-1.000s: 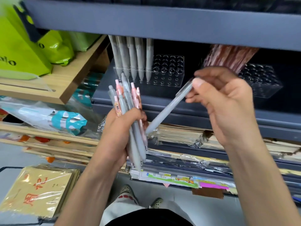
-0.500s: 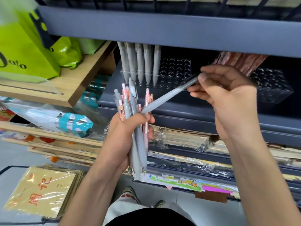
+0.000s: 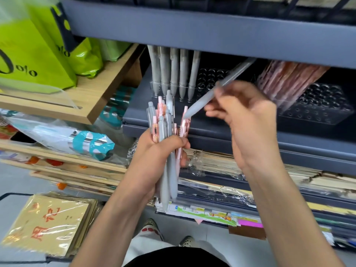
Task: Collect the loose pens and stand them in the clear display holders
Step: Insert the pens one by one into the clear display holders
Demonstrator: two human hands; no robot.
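Grey pen (image 3: 215, 91) pinched in the right hand (image 3: 244, 120), long axis on a slant: tip down and toward the left hand, almost meeting the pink clicker tops of the bundle, back end up and away past the fingers toward the underside of the upper shelf (image 3: 192, 35). Fingers closed on the barrel about midway; blurred, so exact finger placement cannot be told. Left hand (image 3: 154, 157) wrapped tight round a bundle of grey and pink pens (image 3: 165, 132), held close to upright, clicker ends up above the fist, tips sticking out below it. Beyond both hands, on the grey ledge, a clear display holder (image 3: 208, 79) with five grey pens (image 3: 173, 72) standing tips down in its near-left holes. Farther past the right hand, a second clear holder (image 3: 316, 106) with pinkish pens (image 3: 285, 79) leaning in it.
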